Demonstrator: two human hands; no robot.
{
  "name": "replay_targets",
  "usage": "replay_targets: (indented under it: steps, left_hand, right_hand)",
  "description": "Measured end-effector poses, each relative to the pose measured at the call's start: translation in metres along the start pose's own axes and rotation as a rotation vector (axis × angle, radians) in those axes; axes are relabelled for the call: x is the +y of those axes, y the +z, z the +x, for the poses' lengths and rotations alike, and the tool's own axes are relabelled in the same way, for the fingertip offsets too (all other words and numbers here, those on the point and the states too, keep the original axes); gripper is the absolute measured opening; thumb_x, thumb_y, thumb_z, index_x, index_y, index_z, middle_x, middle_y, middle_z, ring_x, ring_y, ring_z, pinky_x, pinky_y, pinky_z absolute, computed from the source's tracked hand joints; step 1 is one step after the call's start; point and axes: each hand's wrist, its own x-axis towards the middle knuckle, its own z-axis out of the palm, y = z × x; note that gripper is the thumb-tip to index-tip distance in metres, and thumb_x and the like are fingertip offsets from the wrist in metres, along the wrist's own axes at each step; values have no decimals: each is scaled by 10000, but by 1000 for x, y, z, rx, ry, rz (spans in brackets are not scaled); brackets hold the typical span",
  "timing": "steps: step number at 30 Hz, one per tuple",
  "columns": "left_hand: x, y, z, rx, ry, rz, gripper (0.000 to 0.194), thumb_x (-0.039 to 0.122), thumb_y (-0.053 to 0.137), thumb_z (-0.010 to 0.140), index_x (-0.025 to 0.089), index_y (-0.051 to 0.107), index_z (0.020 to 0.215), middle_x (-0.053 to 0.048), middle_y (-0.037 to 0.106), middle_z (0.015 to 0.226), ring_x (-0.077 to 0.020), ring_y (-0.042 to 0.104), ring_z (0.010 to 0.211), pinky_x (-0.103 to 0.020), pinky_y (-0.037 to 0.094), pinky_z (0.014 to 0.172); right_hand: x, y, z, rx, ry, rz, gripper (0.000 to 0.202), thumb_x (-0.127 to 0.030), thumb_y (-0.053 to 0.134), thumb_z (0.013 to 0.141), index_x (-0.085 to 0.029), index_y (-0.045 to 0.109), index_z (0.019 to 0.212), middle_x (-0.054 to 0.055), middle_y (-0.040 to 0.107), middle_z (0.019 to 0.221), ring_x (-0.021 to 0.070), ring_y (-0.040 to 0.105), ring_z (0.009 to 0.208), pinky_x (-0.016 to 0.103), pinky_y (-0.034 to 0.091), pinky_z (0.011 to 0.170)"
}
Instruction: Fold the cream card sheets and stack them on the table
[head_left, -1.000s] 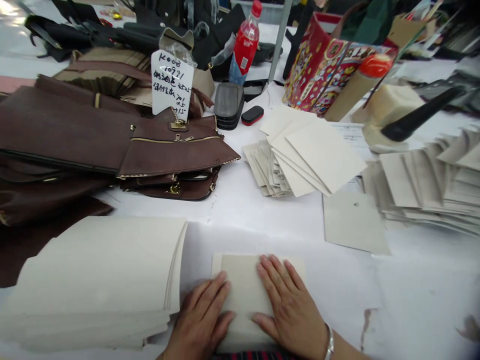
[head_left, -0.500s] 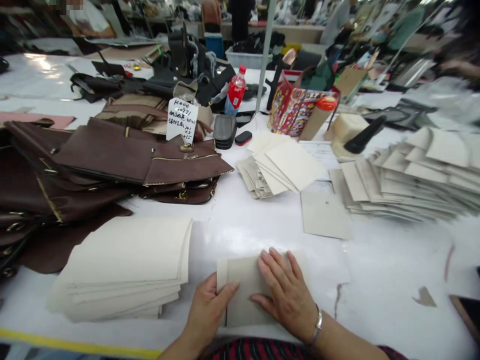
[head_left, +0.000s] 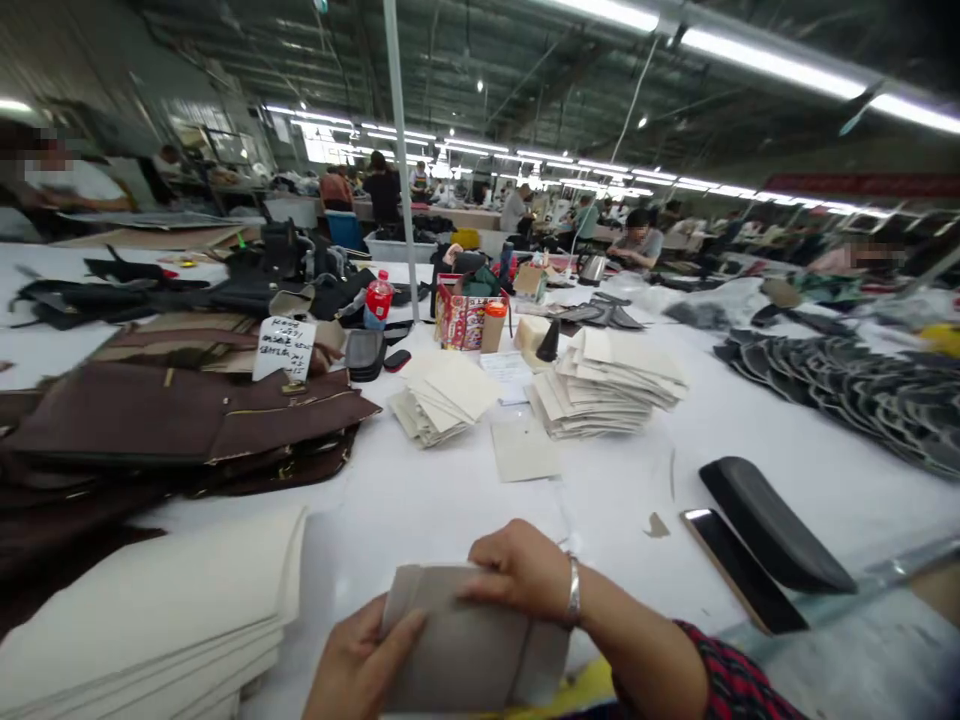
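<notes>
A grey sheet of board [head_left: 457, 650] is between my hands at the table's near edge, with a paler sheet showing past its left side. My left hand [head_left: 367, 655] grips its left edge, thumb on top and fingers beneath. Curled over the top edge, my right hand [head_left: 521, 575] pinches the board; a silver bracelet circles that wrist. To the left lies a fanned stack of large cream sheets [head_left: 172, 600]. Beyond my hands, a single square grey piece [head_left: 525, 450] rests near a small pile of cream pieces [head_left: 450, 390] and a taller stack [head_left: 607, 385].
Brown leather bag pieces [head_left: 135, 415] cover the left side, below a handwritten card [head_left: 283, 350]. A red-capped bottle [head_left: 377, 302] stands by a pole [head_left: 403, 150]. On the right are a phone [head_left: 742, 570], a black case [head_left: 772, 520] and layered dark pieces [head_left: 840, 390]. People work farther back.
The view has tilted up and turned right. My right hand has gone from lying flat on the board to pinching its upper edge. The board now appears raised and closer to me.
</notes>
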Motion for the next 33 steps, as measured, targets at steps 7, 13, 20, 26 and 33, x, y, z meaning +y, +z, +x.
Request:
replay_targets:
  steps: [7, 13, 20, 26, 33]
  left_hand:
    - [34, -1, 4, -145, 53, 51, 317, 384, 585, 693, 145, 612, 900, -13, 623, 763, -158, 531, 704, -214, 408, 617]
    - [40, 7, -4, -145, 73, -26, 280, 404, 572, 713, 125, 593, 730, 30, 504, 569, -88, 420, 539, -181, 329, 502]
    - [43, -8, -2, -280, 68, -89, 435, 510, 496, 737, 124, 611, 902, -24, 584, 703, -139, 517, 664, -229, 411, 610]
    - [33, 2, -14, -314, 186, -380, 629, 362, 715, 561, 169, 510, 1124, -85, 573, 980, -166, 548, 739, -282, 470, 627]
    - [40, 35, -19, -69, 87, -300, 310, 368, 596, 691, 93, 619, 833, -28, 597, 578, -111, 539, 500, -242, 475, 516]
  right_hand:
    - [2, 4, -23, -19, -24, 313, 427, -471, 467, 791, -150, 374, 525, -71, 315, 480, 46, 301, 463, 185, 187, 436]
    - [-7, 8, -29, -20, -24, 431, 421, -474, 431, 807, -151, 386, 540, -65, 319, 504, 53, 297, 480, 183, 204, 438]
    - [12, 1, -36, 105, 69, 644, 374, -446, 469, 787, -146, 468, 564, -52, 385, 518, 68, 349, 500, 185, 265, 459]
    - [46, 18, -35, 341, 329, 1307, 342, -462, 490, 770, -140, 586, 839, 39, 619, 694, 164, 556, 617, 278, 434, 571]
    - [37, 62, -25, 282, 296, 1539, 409, -476, 476, 782, -109, 581, 927, 94, 659, 786, 219, 611, 668, 372, 476, 638]
